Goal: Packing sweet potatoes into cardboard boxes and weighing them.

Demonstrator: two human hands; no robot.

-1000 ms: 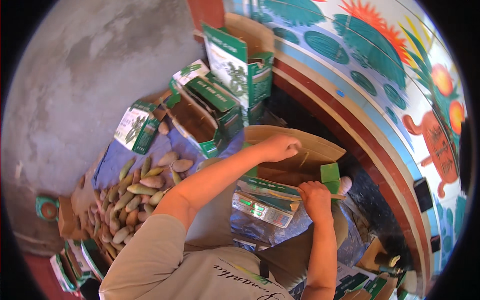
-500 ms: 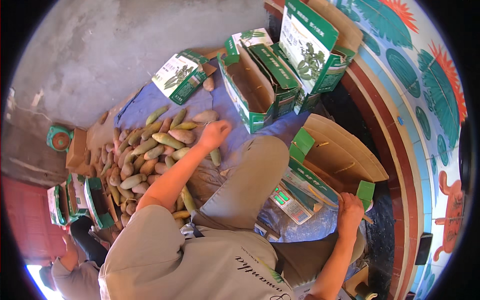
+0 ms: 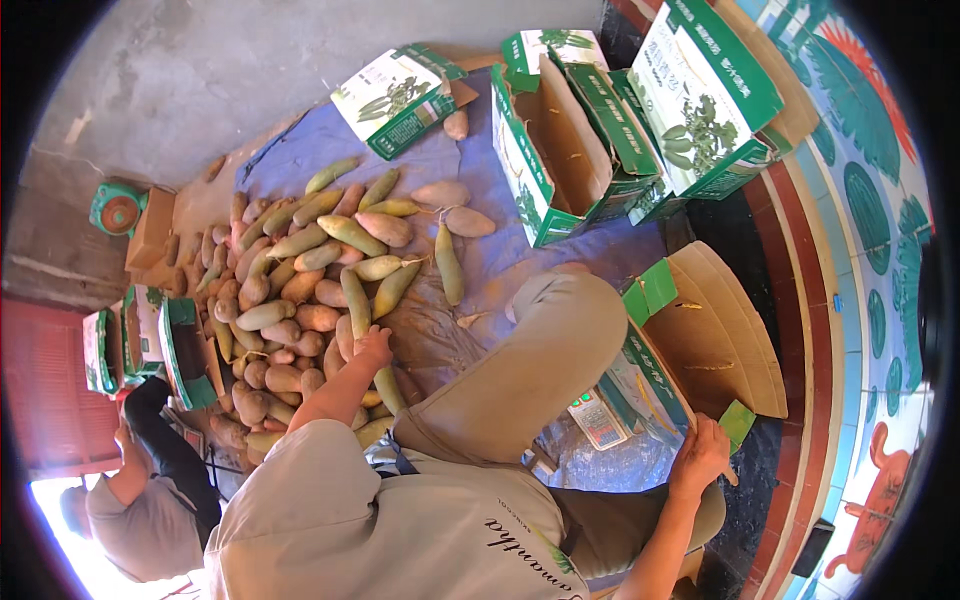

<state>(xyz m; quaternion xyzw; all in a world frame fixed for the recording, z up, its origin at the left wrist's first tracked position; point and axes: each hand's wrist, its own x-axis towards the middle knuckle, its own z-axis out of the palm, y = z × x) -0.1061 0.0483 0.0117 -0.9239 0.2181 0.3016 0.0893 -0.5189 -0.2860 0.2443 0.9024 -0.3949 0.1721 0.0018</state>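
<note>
Over the near right side of a heap of green and pinkish-brown root vegetables (image 3: pixel 300 290), my left hand (image 3: pixel 373 348) has curled fingers at the lower end of a long green root vegetable (image 3: pixel 356 300). Part of its grip is hidden. My right hand (image 3: pixel 702 450) grips the near edge of an open green-and-white cardboard box (image 3: pixel 655 385) on my right. The box's brown flaps are folded outward. Beside the box, partly covered, lies a digital scale (image 3: pixel 600 420) with green lit digits.
Further printed boxes (image 3: pixel 545 170) stand ahead, and a separate box (image 3: pixel 395 100) sits at the far edge of the blue sheet (image 3: pixel 290 160). At left another person (image 3: pixel 150 520) sits near more boxes (image 3: pixel 185 350). A tiled, painted wall (image 3: pixel 850 300) bounds the right.
My left hand has drawn back from the far right edge of the heap to its near side, uncovering root vegetables there. My right hand stays on the box edge. The view has shifted.
</note>
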